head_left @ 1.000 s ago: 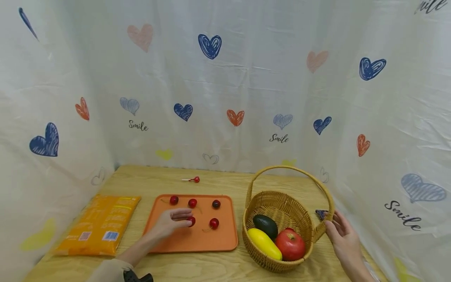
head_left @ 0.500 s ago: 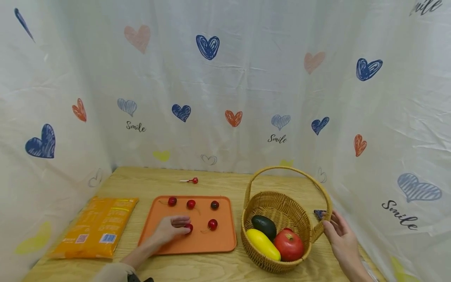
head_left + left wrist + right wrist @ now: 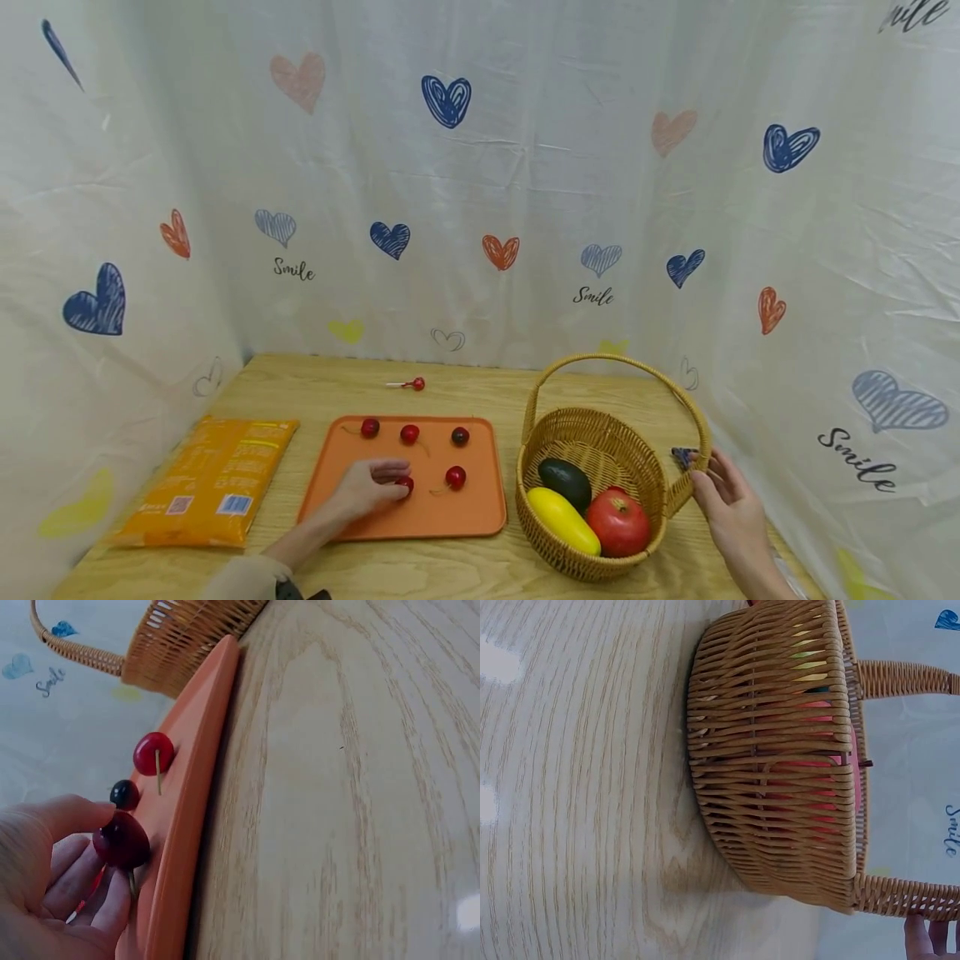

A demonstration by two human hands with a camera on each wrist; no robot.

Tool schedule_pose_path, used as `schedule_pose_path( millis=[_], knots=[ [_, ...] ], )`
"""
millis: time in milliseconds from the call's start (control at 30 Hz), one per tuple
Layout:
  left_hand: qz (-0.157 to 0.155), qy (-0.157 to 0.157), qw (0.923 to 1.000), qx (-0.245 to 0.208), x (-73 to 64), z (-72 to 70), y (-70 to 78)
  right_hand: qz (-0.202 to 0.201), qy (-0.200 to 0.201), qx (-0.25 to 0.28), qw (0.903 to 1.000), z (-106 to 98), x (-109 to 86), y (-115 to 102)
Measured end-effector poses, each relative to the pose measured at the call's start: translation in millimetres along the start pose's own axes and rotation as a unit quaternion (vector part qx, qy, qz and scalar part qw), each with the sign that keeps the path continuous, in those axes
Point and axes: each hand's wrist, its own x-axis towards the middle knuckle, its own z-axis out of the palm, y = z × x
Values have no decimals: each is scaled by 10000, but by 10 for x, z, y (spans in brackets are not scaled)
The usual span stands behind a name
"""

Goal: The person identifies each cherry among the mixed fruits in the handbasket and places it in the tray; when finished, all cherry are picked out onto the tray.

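Note:
My left hand (image 3: 366,490) pinches a dark red cherry (image 3: 124,841) between thumb and fingers, low over the orange tray (image 3: 472,517). The cherry's stem points down past the fingers in the left wrist view. Several other cherries lie on the tray, among them a red cherry (image 3: 455,477) just right of the hand and a darker cherry (image 3: 460,436) behind it. With its thumb and fingers, my right hand (image 3: 733,508) holds the foot of the handle (image 3: 702,446) of a wicker basket (image 3: 772,795). Inside the basket are an avocado (image 3: 565,481), a yellow oblong fruit (image 3: 562,521) and a pomegranate (image 3: 619,522).
An orange packet (image 3: 213,483) lies at the left of the wooden table (image 3: 442,575). Behind the tray is a red lollipop (image 3: 417,383). A small dark blue object (image 3: 681,456) shows past the basket handle. Curtains (image 3: 480,175) with printed hearts surround the table.
My left hand has brought the cherry a little nearer to me and lower over the tray, then stayed there. The right hand keeps its hold on the basket handle.

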Motion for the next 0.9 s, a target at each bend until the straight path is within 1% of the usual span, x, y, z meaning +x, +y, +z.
schedule_pose_path(
  millis=[100, 167, 333, 400, 500, 600, 700, 833, 900],
  knots=[
    [-62, 50, 9999, -72, 16, -14, 28, -12, 4, -34, 10000, -2, 1, -3],
    [-50, 111, 9998, -154, 28, -31, 62, -22, -9, -38, 10000, -5, 0, -2],
    [349, 117, 9991, -233, 54, -79, 163, -65, -49, 27, 10000, -10, -4, 4],
    [489, 51, 9985, -240, 70, -80, 194, -100, -46, 61, 9999, -10, -4, 6],
    [508, -61, 9981, -349, 90, -43, 252, -122, -26, 73, 9999, -9, -2, 13],
    [562, -332, 9958, -638, 128, 54, 331, -106, -10, 16, 9999, -24, -5, 9],
    [694, -627, 9916, -896, 172, 202, 443, -110, 13, -83, 9999, -31, -10, 5],
    [825, -971, 9845, -1209, 230, 468, 632, -160, 32, -199, 9997, -15, -12, 8],
    [1001, -1192, 9785, -1350, 259, 620, 717, -195, 26, -265, 9995, 3, -4, 11]
  ],
)
